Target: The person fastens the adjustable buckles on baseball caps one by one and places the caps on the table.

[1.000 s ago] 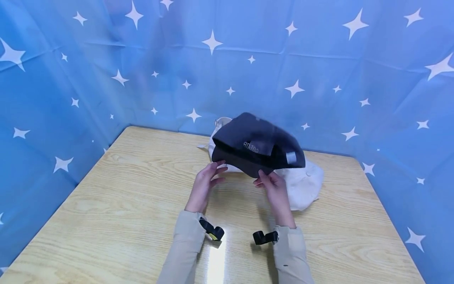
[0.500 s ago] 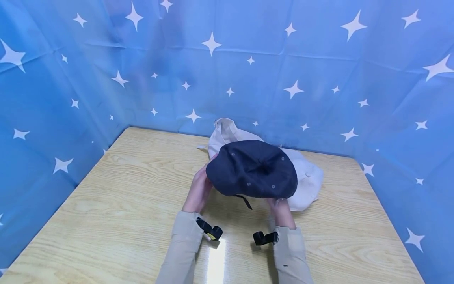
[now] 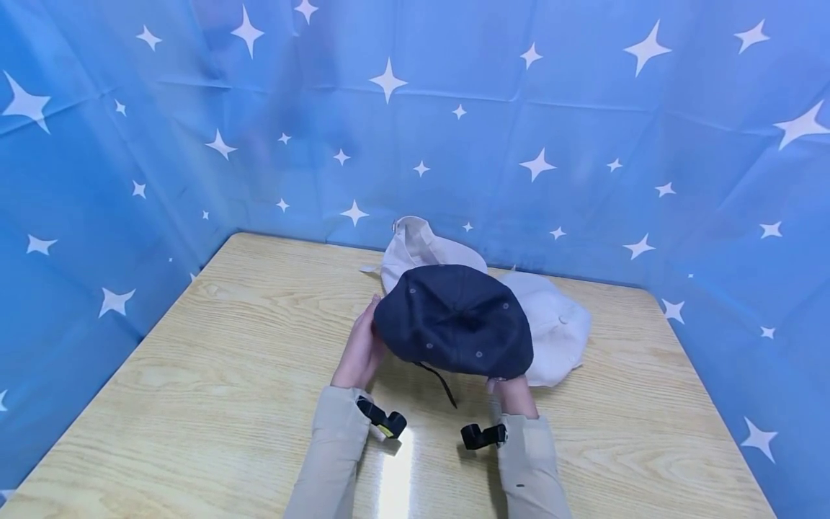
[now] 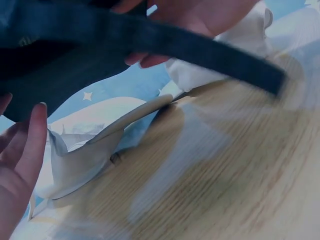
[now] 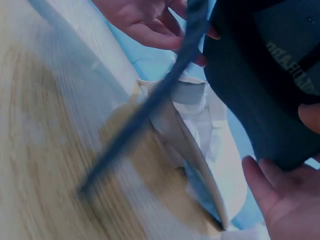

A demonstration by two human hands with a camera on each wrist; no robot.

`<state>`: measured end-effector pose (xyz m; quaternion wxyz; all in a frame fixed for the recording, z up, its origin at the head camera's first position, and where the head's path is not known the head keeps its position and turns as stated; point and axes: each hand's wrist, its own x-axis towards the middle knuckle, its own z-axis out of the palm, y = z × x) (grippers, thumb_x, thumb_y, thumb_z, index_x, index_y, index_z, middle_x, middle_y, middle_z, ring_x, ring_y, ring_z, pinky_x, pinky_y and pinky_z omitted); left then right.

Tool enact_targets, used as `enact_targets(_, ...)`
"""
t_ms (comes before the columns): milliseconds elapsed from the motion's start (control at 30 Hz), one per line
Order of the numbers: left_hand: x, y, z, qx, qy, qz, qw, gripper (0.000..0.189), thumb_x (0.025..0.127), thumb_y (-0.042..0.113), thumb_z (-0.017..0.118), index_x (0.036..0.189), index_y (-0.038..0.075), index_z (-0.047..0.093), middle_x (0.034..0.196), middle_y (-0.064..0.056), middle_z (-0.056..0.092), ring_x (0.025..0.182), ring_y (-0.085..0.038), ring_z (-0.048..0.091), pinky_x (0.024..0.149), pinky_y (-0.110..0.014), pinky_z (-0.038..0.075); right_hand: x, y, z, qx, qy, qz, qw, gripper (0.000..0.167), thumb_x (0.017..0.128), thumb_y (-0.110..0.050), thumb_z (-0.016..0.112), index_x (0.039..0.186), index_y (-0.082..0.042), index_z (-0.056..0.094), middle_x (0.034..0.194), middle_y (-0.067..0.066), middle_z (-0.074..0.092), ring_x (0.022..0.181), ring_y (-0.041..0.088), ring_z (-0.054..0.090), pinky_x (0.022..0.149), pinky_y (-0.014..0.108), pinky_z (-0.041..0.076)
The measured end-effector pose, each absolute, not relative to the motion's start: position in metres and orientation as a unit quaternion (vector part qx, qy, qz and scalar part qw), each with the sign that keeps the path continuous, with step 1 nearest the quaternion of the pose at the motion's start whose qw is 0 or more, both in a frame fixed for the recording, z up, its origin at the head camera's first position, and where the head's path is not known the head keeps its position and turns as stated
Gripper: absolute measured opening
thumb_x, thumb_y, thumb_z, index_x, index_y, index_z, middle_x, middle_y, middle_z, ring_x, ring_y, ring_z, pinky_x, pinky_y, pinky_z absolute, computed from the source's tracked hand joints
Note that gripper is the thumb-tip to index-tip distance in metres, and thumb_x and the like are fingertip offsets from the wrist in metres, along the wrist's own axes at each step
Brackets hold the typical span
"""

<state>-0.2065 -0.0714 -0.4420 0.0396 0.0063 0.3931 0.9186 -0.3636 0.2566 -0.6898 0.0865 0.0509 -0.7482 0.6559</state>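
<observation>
A navy baseball cap (image 3: 454, 321) is held above the table, crown toward the head camera, with a dark strap (image 3: 441, 382) dangling from its near side. My left hand (image 3: 359, 353) grips its left side; in the left wrist view, those fingers (image 4: 32, 145) lie at the brim's edge. On the other side my right hand (image 3: 516, 396), partly hidden under the cap, pinches the brim; the right wrist view shows its thumb (image 5: 311, 117) over the brim and its fingers (image 5: 265, 187) beneath. Pale lettering (image 5: 290, 65) shows there.
Two whitish caps lie behind the navy one: one cap (image 3: 405, 249) at the back left with its opening showing, another cap (image 3: 560, 328) at the right, crown up. The wooden table (image 3: 227, 375) meets a blue star-patterned cloth (image 3: 421, 130) at the back and sides.
The navy cap has tipped over so its crown, rather than its inside and lettering, faces the head camera. It has also come nearer, uncovering more of the back-left cap. Both hands keep hold.
</observation>
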Motion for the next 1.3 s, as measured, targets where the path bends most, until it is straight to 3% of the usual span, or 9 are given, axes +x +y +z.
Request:
enact_targets(100, -0.207, -0.073, -0.443, 0.013, 0.395, 0.916, 0.063, 0.041, 0.093, 0.042, 0.041, 0.118, 0.011, 0.050, 0.118, -0.001, 0.054, 0.109, -0.013, 0.048, 0.094, -0.030, 0.036, -0.316, 0.218, -0.600, 0.141, -0.748, 0.642, 0.096, 0.052, 0.090, -0.034, 0.051, 0.137, -0.023, 0.030, 0.134, -0.005, 0.034, 0.115, 0.008, 0.034, 0.093, 0.017, 0.027)
enact_targets(167, -0.207, -0.073, -0.444, 0.034, 0.396, 0.915, 0.075, 0.045, 0.094, 0.039, 0.041, 0.128, 0.010, 0.043, 0.126, -0.003, 0.049, 0.112, -0.015, 0.047, 0.092, -0.032, 0.038, -0.282, 0.195, -0.543, 0.167, -0.734, 0.654, 0.075, 0.038, 0.095, -0.020, 0.043, 0.132, -0.012, 0.039, 0.128, 0.006, 0.042, 0.109, 0.015, 0.042, 0.090, 0.021, 0.035)
enact_targets(367, -0.208, -0.069, -0.446, 0.080, 0.400, 0.911, 0.064, 0.043, 0.091, 0.014, 0.050, 0.132, 0.005, 0.038, 0.124, -0.008, 0.047, 0.102, -0.015, 0.052, 0.083, -0.029, 0.044, -0.240, 0.163, -0.470, 0.211, -0.669, 0.710, 0.059, 0.043, 0.090, -0.014, 0.049, 0.131, -0.004, 0.038, 0.127, 0.012, 0.043, 0.111, 0.022, 0.042, 0.095, 0.032, 0.035)
enact_targets(533, -0.208, -0.066, -0.447, 0.066, 0.442, 0.894, 0.031, 0.046, 0.089, 0.000, 0.046, 0.133, 0.006, 0.038, 0.131, -0.007, 0.043, 0.111, -0.015, 0.046, 0.090, -0.025, 0.039, -0.205, 0.142, -0.415, 0.093, -0.722, 0.684, 0.051, 0.042, 0.096, -0.019, 0.037, 0.135, -0.003, 0.032, 0.132, 0.014, 0.039, 0.115, 0.019, 0.039, 0.096, 0.027, 0.032)
enact_targets(767, -0.209, -0.063, -0.449, 0.054, 0.508, 0.859, 0.006, 0.043, 0.089, 0.007, 0.051, 0.130, 0.018, 0.045, 0.129, -0.004, 0.046, 0.108, -0.013, 0.047, 0.087, -0.023, 0.039, -0.198, 0.133, -0.404, -0.021, -0.579, 0.815, -0.025, 0.028, 0.093, -0.027, 0.048, 0.119, -0.022, 0.052, 0.112, -0.009, 0.054, 0.097, 0.006, 0.049, 0.086, 0.022, 0.041)
enact_targets(867, -0.208, -0.061, -0.449, 0.050, 0.516, 0.855, 0.013, 0.043, 0.088, 0.011, 0.055, 0.129, 0.020, 0.046, 0.119, -0.006, 0.051, 0.089, -0.013, 0.055, 0.067, -0.024, 0.046, -0.197, 0.139, -0.413, -0.058, -0.461, 0.885, -0.023, 0.023, 0.086, -0.029, 0.060, 0.107, -0.022, 0.060, 0.102, -0.009, 0.058, 0.090, 0.006, 0.053, 0.081, 0.021, 0.043)
enact_targets(1000, -0.207, -0.062, -0.450, 0.042, 0.525, 0.850, 0.020, 0.043, 0.087, 0.014, 0.057, 0.128, 0.020, 0.047, 0.107, -0.007, 0.053, 0.072, -0.012, 0.054, 0.049, -0.025, 0.041, -0.200, 0.151, -0.426, -0.069, -0.319, 0.945, -0.008, 0.017, 0.079, -0.022, 0.069, 0.093, -0.014, 0.065, 0.096, -0.003, 0.061, 0.085, 0.009, 0.058, 0.080, 0.023, 0.045)
enact_targets(1133, -0.207, -0.065, -0.450, 0.042, 0.528, 0.848, 0.016, 0.043, 0.087, 0.015, 0.057, 0.128, 0.021, 0.046, 0.107, -0.007, 0.053, 0.073, -0.013, 0.054, 0.049, -0.025, 0.041, -0.202, 0.157, -0.429, -0.054, -0.267, 0.962, -0.027, 0.013, 0.082, -0.013, 0.064, 0.095, -0.009, 0.062, 0.098, 0.000, 0.061, 0.091, 0.012, 0.057, 0.086, 0.026, 0.043)
enact_targets(1300, -0.208, -0.065, -0.450, 0.046, 0.529, 0.847, 0.015, 0.042, 0.087, 0.015, 0.058, 0.127, 0.021, 0.047, 0.108, -0.008, 0.053, 0.074, -0.014, 0.054, 0.052, -0.025, 0.041, -0.204, 0.159, -0.428, -0.070, -0.246, 0.965, -0.058, 0.019, 0.089, -0.022, 0.056, 0.105, -0.012, 0.054, 0.105, -0.001, 0.058, 0.095, 0.013, 0.055, 0.087, 0.028, 0.042)
